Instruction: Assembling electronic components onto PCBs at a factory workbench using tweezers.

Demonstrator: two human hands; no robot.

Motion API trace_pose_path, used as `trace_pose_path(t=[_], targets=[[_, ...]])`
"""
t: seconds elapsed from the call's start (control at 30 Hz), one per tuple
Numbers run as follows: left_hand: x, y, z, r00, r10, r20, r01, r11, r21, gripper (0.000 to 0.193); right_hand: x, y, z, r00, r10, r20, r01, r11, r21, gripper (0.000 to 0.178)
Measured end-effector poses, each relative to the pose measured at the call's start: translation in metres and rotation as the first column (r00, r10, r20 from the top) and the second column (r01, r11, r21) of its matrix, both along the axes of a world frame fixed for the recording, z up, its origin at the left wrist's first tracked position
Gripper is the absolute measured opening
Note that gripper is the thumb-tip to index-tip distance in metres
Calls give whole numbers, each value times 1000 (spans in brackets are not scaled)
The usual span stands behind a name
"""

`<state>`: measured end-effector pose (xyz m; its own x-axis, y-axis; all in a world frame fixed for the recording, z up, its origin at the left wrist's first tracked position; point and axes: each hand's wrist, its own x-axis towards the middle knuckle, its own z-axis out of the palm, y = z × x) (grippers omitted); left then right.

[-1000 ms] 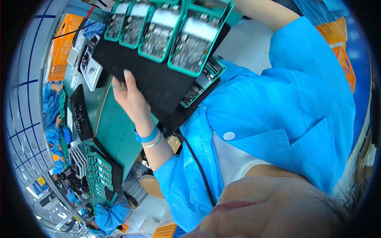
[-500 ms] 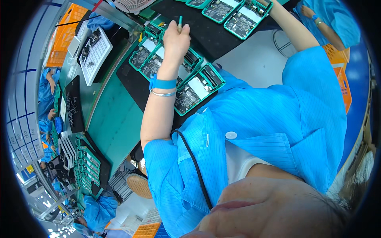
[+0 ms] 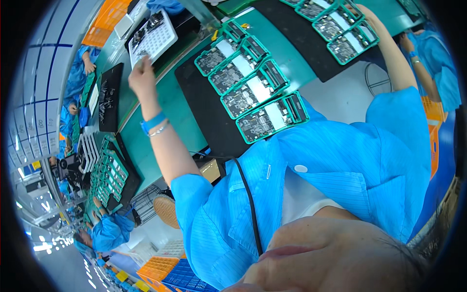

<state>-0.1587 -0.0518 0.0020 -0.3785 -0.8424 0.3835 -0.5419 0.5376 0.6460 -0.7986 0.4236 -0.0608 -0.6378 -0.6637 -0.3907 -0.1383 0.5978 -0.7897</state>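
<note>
My left hand [image 3: 142,80] is raised beside a white perforated tray [image 3: 164,39] that carries small black parts. Its fingers are bunched together and slightly blurred; what they hold, if anything, does not show. A blue band and a bracelet circle that wrist. At the upper right, my right hand [image 3: 368,17] reaches the far end of the green-framed circuit boards [image 3: 335,23]; its fingers are partly hidden there. Between the two hands, a row of green-framed circuit boards [image 3: 242,100], with white strips across them, lies on a black mat [image 3: 194,100].
A second black mat [image 3: 287,34] lies under the right-hand boards. Left of the green table [image 3: 160,119] are a black tray [image 3: 111,97] and a rack of green frames [image 3: 109,177]. Co-workers in blue [image 3: 433,68] sit right and left. A stool [image 3: 378,80] stands beyond.
My left hand has gone from above the middle row of boards leftward to the white tray. A green stick-like thing seen at its fingers no longer shows. The whole view has shifted.
</note>
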Motion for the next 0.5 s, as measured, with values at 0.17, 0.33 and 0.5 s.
trace_pose_path(t=[0.17, 0.33, 0.5], targets=[[66, -58, -29, 958, 284, 33, -278, 951, -133, 18, -32, 22, 0, 999, -47, 7, 47, 999, -16, 22], [72, -69, -82, 952, 305, -33, -306, 948, -89, 17, -19, 45, 48, 831, -139, -538, 189, 981, 39, 21], [94, -31, -98, 920, 381, -92, -388, 919, -71, 18, 198, -104, 163, 736, -31, -676, -163, 961, -222, 25]])
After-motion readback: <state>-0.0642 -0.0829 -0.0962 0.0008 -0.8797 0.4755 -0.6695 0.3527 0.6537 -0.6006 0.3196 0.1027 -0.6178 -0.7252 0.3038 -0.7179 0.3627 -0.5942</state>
